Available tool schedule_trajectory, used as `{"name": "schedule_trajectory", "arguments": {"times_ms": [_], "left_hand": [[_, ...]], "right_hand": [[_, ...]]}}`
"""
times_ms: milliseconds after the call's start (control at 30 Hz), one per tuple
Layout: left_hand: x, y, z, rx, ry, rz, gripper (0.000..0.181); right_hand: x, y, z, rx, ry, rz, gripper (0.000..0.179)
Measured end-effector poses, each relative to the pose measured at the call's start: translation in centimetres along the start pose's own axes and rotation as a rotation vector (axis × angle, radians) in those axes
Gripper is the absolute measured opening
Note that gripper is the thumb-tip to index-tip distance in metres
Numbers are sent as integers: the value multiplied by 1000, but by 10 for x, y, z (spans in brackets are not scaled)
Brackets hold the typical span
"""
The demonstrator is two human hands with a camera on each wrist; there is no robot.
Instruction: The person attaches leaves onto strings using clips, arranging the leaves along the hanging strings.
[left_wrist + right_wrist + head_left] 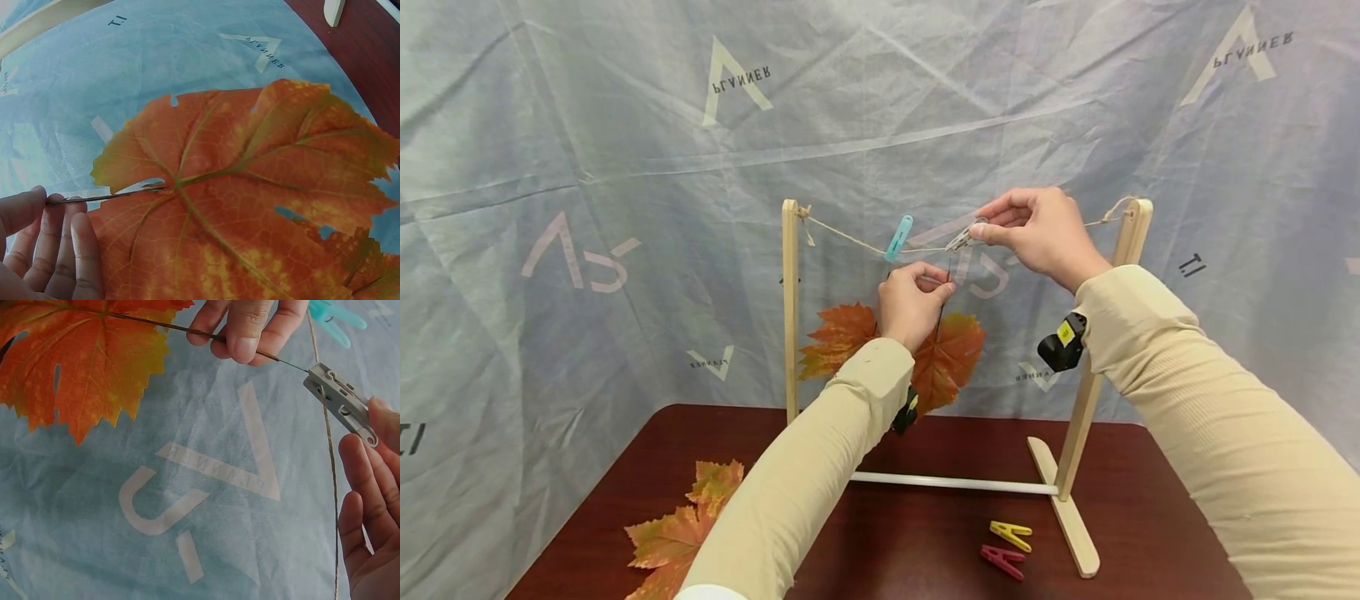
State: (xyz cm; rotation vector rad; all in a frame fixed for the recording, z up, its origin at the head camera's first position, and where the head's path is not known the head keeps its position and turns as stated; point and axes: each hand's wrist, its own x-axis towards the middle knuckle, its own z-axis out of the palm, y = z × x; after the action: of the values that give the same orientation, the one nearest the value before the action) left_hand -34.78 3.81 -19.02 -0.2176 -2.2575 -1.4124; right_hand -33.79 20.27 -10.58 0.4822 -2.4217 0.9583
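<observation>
My left hand [912, 302] pinches the thin dark stem [187, 330] of an orange artificial maple leaf [212, 162] between thumb and fingers, with the leaf hanging below. My right hand [1041, 232] grips a light grey clothespin [340, 403] by its handle end. The clothespin's nose sits at the twine line [331, 481], and the stem's wire tip reaches that same end in the right wrist view. To the left, a light blue clothespin [898, 238] is clipped on the line. Another orange leaf [838, 329] hangs under it, partly hidden by my left hand.
A wooden stand's left post [791, 308] and right post [1086, 417] carry the line, joined low by a white rod [955, 482]. On the dark red table [925, 550] lie yellow [1011, 535] and dark pink [1002, 562] clothespins and more leaves [673, 537].
</observation>
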Motion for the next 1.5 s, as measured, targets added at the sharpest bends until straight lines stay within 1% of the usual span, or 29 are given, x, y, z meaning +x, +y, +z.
{"name": "schedule_trajectory", "arguments": {"times_ms": [167,300,367,500,633,800,1167,1300,1400,1500], "left_hand": [[-2,1,-1,4,-5,7,10],[-5,-1,-2,9,-34,19,14],[-7,-2,-3,-4,-50,21,16],[-9,-6,-6,-34,-58,23,17],[-11,-8,-12,-35,-58,53,18],[-14,-8,-21,-31,-75,119,19],[-28,-22,-41,-38,-140,210,13],[-31,-26,-48,-52,-166,214,12],[-35,-30,-55,-63,-182,205,13],[-38,-34,-60,-62,-209,210,13]], "right_hand": [[-3,-1,-2,-8,-11,-3,38],[-7,-3,-2,-24,-42,3,42],[-9,-3,-1,-30,-65,13,45],[-13,-4,-1,-37,-98,33,52],[-16,-3,-1,-43,-104,41,56],[-22,-2,-4,-48,-68,39,57],[-49,8,2,-61,-55,16,52],[-59,13,6,-66,-68,21,49],[-66,17,10,-66,-84,22,50],[-74,22,13,-68,-99,28,51]]}}
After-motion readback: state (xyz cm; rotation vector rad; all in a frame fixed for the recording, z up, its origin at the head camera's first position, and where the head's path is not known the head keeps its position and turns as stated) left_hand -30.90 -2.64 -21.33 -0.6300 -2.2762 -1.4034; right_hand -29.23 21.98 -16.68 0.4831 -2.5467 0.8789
